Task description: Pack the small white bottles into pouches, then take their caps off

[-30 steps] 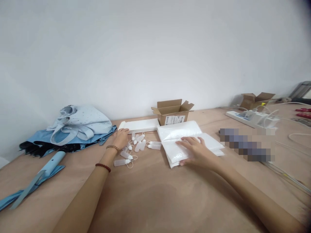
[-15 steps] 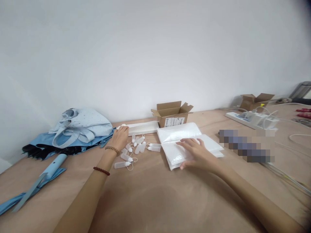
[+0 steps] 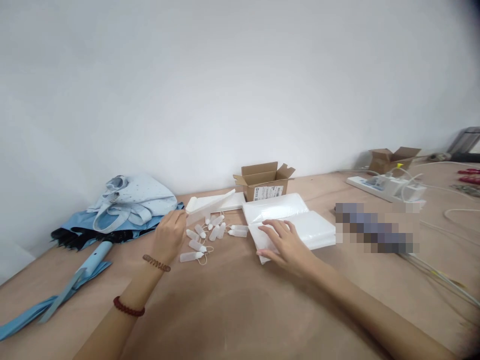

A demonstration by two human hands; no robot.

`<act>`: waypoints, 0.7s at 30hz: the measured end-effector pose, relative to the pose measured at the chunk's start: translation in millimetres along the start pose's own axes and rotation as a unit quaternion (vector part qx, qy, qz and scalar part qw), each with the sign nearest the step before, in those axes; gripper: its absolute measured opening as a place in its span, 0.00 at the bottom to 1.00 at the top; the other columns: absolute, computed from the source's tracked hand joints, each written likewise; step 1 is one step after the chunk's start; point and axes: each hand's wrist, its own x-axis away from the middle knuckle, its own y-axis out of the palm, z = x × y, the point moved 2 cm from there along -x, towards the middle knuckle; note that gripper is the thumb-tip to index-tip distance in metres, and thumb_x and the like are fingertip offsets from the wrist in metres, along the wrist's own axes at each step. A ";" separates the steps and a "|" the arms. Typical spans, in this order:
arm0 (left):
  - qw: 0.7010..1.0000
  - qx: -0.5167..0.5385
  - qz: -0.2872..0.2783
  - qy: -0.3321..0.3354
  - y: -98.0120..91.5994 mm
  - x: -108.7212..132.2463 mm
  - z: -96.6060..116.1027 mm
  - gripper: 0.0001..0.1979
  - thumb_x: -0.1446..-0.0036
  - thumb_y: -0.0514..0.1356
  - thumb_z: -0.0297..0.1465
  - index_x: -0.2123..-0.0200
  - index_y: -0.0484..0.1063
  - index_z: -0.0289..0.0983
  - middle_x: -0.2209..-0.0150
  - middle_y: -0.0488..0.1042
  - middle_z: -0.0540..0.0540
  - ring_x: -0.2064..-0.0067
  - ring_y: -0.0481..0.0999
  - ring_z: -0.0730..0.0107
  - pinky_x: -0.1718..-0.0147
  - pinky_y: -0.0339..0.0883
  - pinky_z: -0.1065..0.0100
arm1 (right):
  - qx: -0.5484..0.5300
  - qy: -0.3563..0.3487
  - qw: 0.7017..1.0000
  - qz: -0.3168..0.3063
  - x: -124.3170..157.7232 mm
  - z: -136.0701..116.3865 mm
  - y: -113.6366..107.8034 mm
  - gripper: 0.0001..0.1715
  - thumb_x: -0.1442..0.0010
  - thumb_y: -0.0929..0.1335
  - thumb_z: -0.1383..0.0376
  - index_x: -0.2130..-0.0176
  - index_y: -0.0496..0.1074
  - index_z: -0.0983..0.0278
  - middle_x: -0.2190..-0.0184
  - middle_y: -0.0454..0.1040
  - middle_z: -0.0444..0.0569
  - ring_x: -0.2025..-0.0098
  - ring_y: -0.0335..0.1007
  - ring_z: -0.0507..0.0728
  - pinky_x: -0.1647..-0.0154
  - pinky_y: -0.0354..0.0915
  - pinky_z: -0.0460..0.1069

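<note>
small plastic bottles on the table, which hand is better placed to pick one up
Probably the left. The left hand is right beside the small plastic bottles, while the right hand lies on the stack of plastic bags, farther from them.

Pale-blue dotted bag (image 3: pixel 135 200); blue umbrella (image 3: pixel 73 231) with black edge; translucent white bottles (image 3: pixel 213 232); brown carton (image 3: pixel 262 186).

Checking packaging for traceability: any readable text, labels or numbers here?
Nothing can be read for certain.
White label on the cardboard box: printed marks, too small to read.
Power strip: small marks, too small to read.
Pixelated patch: blurred, nothing legible.
</note>
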 end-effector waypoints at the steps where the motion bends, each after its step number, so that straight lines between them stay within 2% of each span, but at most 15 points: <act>1: 1.000 0.003 0.018 0.008 -3.1 4.1 5.3 0.11 0.44 0.50 0.20 0.62 0.70 0.32 0.62 0.74 0.37 0.59 0.72 0.56 0.59 0.68 0.58 | 0.004 -0.012 1.000 0.012 -0.3 -4.7 0.5 0.27 0.37 0.61 0.51 0.47 0.62 0.67 0.48 0.65 0.63 0.45 0.60 0.65 0.47 0.56 0.64; 6: 0.997 0.016 0.070 0.025 -24.5 18.5 43.6 0.07 0.43 0.54 0.21 0.61 0.69 0.32 0.62 0.74 0.40 0.59 0.72 0.60 0.59 0.67 0.61 | 0.051 -0.069 0.992 0.096 1.6 -21.0 0.6 0.21 0.37 0.63 0.65 0.46 0.62 0.69 0.47 0.65 0.65 0.42 0.58 0.66 0.47 0.58 0.64; 10: 0.990 0.059 0.096 0.087 -36.1 23.7 80.7 0.08 0.44 0.56 0.20 0.61 0.69 0.32 0.62 0.75 0.40 0.60 0.72 0.62 0.61 0.65 0.62 | 0.118 -0.136 0.973 0.141 4.2 -31.0 -7.0 0.26 0.39 0.61 0.75 0.42 0.59 0.69 0.43 0.62 0.65 0.37 0.50 0.67 0.44 0.57 0.63; 13: 0.976 0.103 0.098 0.166 -35.1 28.4 108.7 0.07 0.44 0.55 0.19 0.63 0.69 0.33 0.63 0.76 0.42 0.62 0.72 0.64 0.63 0.62 0.62 | 0.167 -0.152 0.964 0.138 3.7 -36.6 -10.7 0.28 0.38 0.59 0.76 0.39 0.56 0.68 0.41 0.60 0.65 0.36 0.48 0.68 0.43 0.57 0.63; 16: 0.964 0.172 0.088 0.184 -31.9 31.6 127.1 0.08 0.44 0.54 0.18 0.64 0.69 0.33 0.64 0.77 0.44 0.63 0.72 0.66 0.62 0.61 0.63 | 0.192 -0.150 0.965 0.094 2.8 -37.0 -3.5 0.28 0.38 0.57 0.77 0.38 0.55 0.71 0.40 0.58 0.65 0.36 0.47 0.68 0.44 0.59 0.63; 18: 0.961 0.244 0.063 0.115 -30.2 30.4 128.6 0.07 0.43 0.55 0.19 0.64 0.69 0.35 0.66 0.76 0.46 0.63 0.72 0.67 0.61 0.62 0.64 | 0.190 -0.150 0.969 0.057 3.3 -34.6 5.3 0.29 0.39 0.55 0.78 0.39 0.54 0.76 0.39 0.55 0.66 0.35 0.46 0.67 0.44 0.60 0.62; 20: 0.944 0.325 0.036 -0.039 -27.6 28.0 119.5 0.05 0.43 0.57 0.24 0.63 0.69 0.37 0.65 0.75 0.46 0.60 0.72 0.66 0.58 0.64 0.63 | 0.181 -0.145 0.972 0.033 4.4 -31.8 12.0 0.30 0.40 0.54 0.79 0.38 0.52 0.79 0.37 0.52 0.66 0.35 0.44 0.67 0.44 0.60 0.61; 21: 0.922 0.362 0.021 -0.137 -25.5 27.4 112.1 0.06 0.44 0.59 0.28 0.61 0.69 0.37 0.62 0.75 0.45 0.58 0.72 0.64 0.57 0.65 0.63 | 0.176 -0.140 0.974 0.025 4.8 -30.8 13.8 0.30 0.40 0.54 0.80 0.38 0.51 0.79 0.37 0.51 0.65 0.34 0.43 0.67 0.44 0.60 0.62</act>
